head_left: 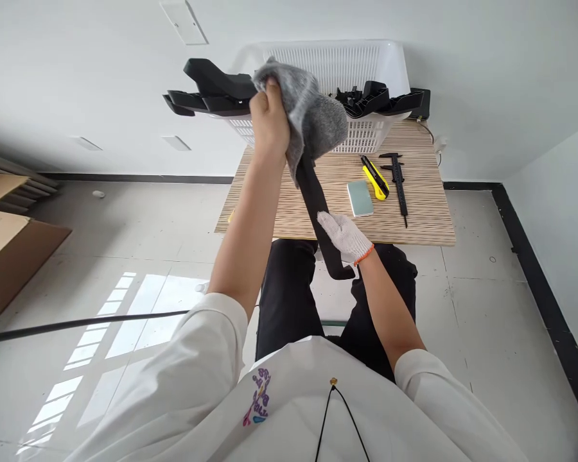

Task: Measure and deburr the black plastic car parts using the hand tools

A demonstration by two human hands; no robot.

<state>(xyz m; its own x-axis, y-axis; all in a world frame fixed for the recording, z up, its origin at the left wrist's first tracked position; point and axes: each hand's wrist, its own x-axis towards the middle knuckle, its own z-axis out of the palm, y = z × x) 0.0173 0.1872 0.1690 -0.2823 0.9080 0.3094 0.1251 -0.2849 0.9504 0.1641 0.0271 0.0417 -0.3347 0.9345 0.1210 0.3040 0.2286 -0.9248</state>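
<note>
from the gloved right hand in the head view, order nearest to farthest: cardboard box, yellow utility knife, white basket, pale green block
1. Pale green block: just ahead of the right hand
2. Yellow utility knife: ahead, further right
3. White basket: table's far side
4. Cardboard box: floor, far left

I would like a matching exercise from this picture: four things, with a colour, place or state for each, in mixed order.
1. grey cloth
2. long black part
3. utility knife
4. plastic basket

A. yellow and black
B. bunched in the bare left hand
C. white, with slots
D. touching the gloved right hand

Pairs: 1-B, 2-D, 3-A, 4-C
</note>
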